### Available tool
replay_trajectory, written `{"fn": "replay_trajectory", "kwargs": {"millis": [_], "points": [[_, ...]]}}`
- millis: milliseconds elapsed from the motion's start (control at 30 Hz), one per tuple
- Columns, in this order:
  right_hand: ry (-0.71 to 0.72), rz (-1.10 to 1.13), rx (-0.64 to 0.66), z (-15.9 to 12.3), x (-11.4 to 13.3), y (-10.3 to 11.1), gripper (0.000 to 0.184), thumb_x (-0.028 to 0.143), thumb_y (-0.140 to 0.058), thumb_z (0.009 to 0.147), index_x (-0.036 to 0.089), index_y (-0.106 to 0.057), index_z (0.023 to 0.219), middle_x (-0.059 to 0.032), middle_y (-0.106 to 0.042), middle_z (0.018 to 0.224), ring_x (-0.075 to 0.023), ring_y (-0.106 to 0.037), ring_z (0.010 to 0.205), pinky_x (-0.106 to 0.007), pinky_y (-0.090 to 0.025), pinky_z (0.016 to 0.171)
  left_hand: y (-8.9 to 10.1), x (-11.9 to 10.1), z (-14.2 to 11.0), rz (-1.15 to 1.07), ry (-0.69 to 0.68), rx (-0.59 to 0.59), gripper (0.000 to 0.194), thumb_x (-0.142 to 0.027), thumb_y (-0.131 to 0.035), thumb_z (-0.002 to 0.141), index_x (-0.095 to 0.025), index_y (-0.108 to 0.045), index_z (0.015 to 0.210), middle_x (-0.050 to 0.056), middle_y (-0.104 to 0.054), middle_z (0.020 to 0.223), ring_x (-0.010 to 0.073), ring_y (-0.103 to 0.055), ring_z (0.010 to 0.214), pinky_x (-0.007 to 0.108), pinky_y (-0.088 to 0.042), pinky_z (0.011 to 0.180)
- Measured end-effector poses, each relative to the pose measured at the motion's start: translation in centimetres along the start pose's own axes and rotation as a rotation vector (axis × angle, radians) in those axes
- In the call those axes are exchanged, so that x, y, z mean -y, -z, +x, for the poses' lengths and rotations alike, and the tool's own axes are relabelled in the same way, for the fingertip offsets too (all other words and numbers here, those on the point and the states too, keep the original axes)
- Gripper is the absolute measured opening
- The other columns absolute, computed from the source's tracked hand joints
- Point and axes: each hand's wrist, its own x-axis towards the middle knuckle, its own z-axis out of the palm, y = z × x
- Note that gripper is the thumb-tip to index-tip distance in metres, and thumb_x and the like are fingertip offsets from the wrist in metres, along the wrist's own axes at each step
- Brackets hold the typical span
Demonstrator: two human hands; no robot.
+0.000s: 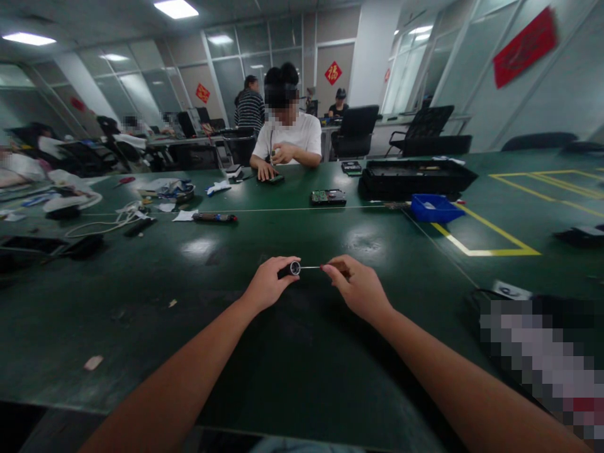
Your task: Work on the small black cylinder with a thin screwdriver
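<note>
My left hand [271,280] is closed around a short black cylinder [289,270], whose round, pale-ringed end faces me. A thin metal rod [310,267] spans the gap between my hands, held just above the table. My right hand [357,283] pinches the rod's right end, where a bit of red shows at the fingertips. The rod's left end reaches the side of the cylinder in view; whether it goes into it I cannot tell. Both forearms come in from the bottom edge.
Beyond my hands on the green table [198,333] lie a hard drive [328,197], a grey pen-shaped tool [214,218], a blue bin [436,207] and a long black tray [415,176]. A co-worker [287,135] sits opposite. A pixelated object [538,358] stands at my right.
</note>
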Motion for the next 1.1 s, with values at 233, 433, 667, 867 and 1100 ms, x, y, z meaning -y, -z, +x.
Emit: {"fn": "replay_trajectory", "kwargs": {"millis": [233,433,667,867,1100], "points": [[0.091,0.132,0.078,-0.3,0.0,0.3,0.031,0.042,-0.058,0.093,0.027,-0.069,0.118,-0.0034,-0.076,0.089,-0.0223,-0.07,0.078,-0.036,-0.05,0.072,-0.1,-0.1,0.0,0.01,-0.01,0.024,0.039,-0.022,-0.072,0.086,-0.025,-0.066,0.125,0.004,-0.069,0.124,0.0227,-0.06,0.117,0.042,-0.042,0.106],[0.014,0.057,0.003,-0.3,0.6,-0.1,0.035,0.043,-0.043,0.099,0.025,-0.072,0.108,0.0003,-0.063,0.059,-0.0186,-0.059,0.054,-0.033,-0.042,0.06,0.0,-0.4,-0.1,0.005,0.002,0.03,0.04,-0.022,-0.071,0.086,-0.026,-0.066,0.125,0.004,-0.069,0.124,0.0237,-0.06,0.117,0.043,-0.043,0.105],[0.024,0.218,0.001,-0.8,1.1,-0.1,0.017,0.032,-0.055,0.091,0.025,-0.058,0.106,-0.0021,-0.065,0.085,-0.0201,-0.062,0.076,-0.034,-0.046,0.07,-0.1,-0.5,-0.1,0.014,0.008,0.029,0.04,-0.023,-0.072,0.086,-0.027,-0.066,0.125,0.003,-0.069,0.122,0.0232,-0.061,0.114,0.042,-0.043,0.103],[-0.118,0.602,-0.066,-0.2,0.3,-1.0,0.025,0.046,-0.064,0.087,0.022,-0.061,0.096,-0.0045,-0.067,0.09,-0.0205,-0.066,0.084,-0.038,-0.053,0.082,-0.2,-0.7,-0.2,-0.005,-0.023,0.018,0.039,-0.023,-0.072,0.085,-0.025,-0.067,0.123,0.003,-0.069,0.123,0.0226,-0.061,0.115,0.041,-0.043,0.104],[-0.388,0.874,-0.083,1.5,-2.1,-1.4,0.026,0.049,-0.065,0.084,0.023,-0.06,0.083,-0.0011,-0.058,0.069,-0.0173,-0.057,0.061,-0.037,-0.056,0.067,-0.3,-0.5,0.5,0.061,-0.128,-0.009,0.037,-0.026,-0.072,0.087,-0.028,-0.067,0.123,0.004,-0.068,0.125,0.0235,-0.058,0.12,0.046,-0.038,0.108]]}}
